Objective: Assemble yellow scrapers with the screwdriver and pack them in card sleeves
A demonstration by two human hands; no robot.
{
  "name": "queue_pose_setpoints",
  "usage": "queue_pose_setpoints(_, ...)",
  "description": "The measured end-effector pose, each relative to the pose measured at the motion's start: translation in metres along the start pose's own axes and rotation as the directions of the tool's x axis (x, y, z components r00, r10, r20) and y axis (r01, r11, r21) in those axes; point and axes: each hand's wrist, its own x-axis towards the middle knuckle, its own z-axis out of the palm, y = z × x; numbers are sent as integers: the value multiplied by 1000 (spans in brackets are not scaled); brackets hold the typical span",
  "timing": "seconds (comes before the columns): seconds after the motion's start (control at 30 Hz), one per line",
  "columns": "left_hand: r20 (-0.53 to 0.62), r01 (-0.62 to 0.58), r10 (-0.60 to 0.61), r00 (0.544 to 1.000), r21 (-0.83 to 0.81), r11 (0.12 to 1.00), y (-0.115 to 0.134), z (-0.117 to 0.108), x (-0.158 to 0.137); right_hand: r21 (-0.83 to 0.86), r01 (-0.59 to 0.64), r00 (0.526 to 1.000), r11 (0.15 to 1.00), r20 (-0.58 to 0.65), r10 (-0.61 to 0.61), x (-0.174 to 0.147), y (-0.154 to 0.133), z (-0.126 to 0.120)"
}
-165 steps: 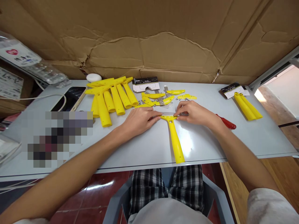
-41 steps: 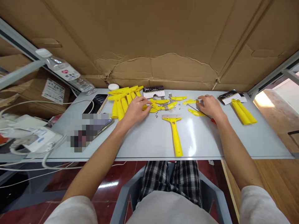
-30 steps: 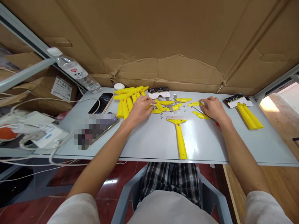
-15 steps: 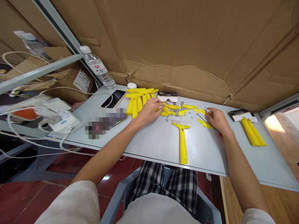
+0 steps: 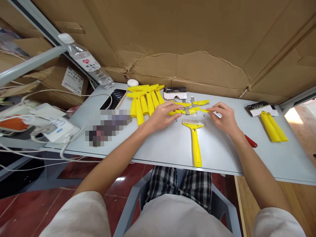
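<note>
A yellow scraper (image 5: 195, 144) with a metal blade edge lies on the table, handle toward me. Beyond it is a loose cluster of small yellow plastic pieces (image 5: 200, 102), metal blades (image 5: 192, 99) and tiny screws. My left hand (image 5: 164, 116) is at the left side of this cluster, thumb and forefinger apart around the end of some pieces. My right hand (image 5: 223, 118) pinches the right end of a yellow plastic piece (image 5: 202, 111). Under the right hand and wrist lies a screwdriver with a red handle (image 5: 250, 141), its middle hidden.
Several yellow scraper handles (image 5: 139, 110) lie in a group at left. Two more handles (image 5: 273, 126) rest by a black-and-white card (image 5: 261, 108) at right; another card (image 5: 175, 93) is at the back. A phone (image 5: 115, 99), water bottle (image 5: 86, 61) and white cables (image 5: 66, 144) are at left.
My right hand has moved left to a yellow piece, uncovering the red screwdriver handle. My left hand stays by the small parts, its thumb and forefinger wider apart. The view has shifted slightly.
</note>
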Motion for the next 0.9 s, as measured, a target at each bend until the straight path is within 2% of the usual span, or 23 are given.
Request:
queue_pose_setpoints(0.17, 54, -29, 34, 998, -90, 996, 8, 11, -4, -33, 182, 983, 983, 1, -182, -4, -17, 18)
queue_pose_setpoints(0.27, 65, -5, 11, 998, -103, 995, 10, 14, -5, -29, 232, 973, 972, -1, -232, -8, -22, 23)
queue_pose_setpoints(0.43, 56, 35, -26, 998, -150, 988, 14, 13, -4, -3, 232, 973, 973, 4, -232, -10, -25, 26)
queue_pose_setpoints(0.63, 18, -8, 11, 1000, -172, 985, 15, 17, -4, 19, 231, 973, 973, -4, -231, -10, -29, 20)
queue_pose_setpoints(0.77, -8, -15, 14, 1000, -144, 990, 9, 18, -3, 71, 201, 978, 977, 47, -205, -9, -34, 13)
queue_pose_setpoints(0.9, -37, 37, -43, 998, -163, 986, 7, 17, -2, 123, 135, 982, 983, 116, -150, -6, -33, 9)
